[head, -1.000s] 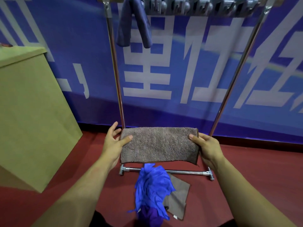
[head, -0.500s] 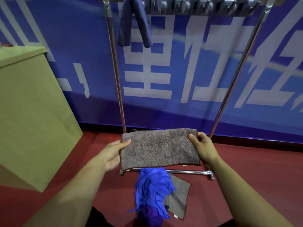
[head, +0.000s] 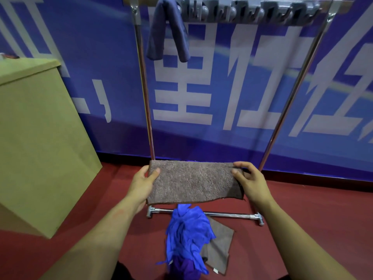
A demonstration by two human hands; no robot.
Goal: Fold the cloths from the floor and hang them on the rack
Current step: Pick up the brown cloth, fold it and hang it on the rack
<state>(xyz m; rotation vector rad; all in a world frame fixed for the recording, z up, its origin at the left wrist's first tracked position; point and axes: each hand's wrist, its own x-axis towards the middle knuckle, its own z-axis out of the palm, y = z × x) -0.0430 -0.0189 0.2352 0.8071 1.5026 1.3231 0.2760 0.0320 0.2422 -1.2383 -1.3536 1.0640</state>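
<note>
I hold a folded brown cloth (head: 191, 181) stretched flat in front of me, above the floor. My left hand (head: 142, 183) pinches its left end with the thumb on top. My right hand (head: 249, 181) pinches its right end, fingers curled round the edge. Below it, a crumpled bright blue cloth (head: 187, 231) lies on the red floor, partly over another brown cloth (head: 218, 249). The metal rack (head: 286, 102) stands ahead against the wall. A dark blue cloth (head: 168, 31) hangs over its top bar at the left.
A tan box (head: 38, 138) stands to the left on the red floor. The rack's chrome foot bar (head: 228, 214) lies across the floor just past the cloth pile. Grey hooks (head: 248, 12) line the rack's top bar. A blue banner wall (head: 222, 81) is behind.
My left hand, open a second ago with fingers spread, has closed on the cloth's left end. Both hands shifted a little along the cloth's ends; the cloth stays level.
</note>
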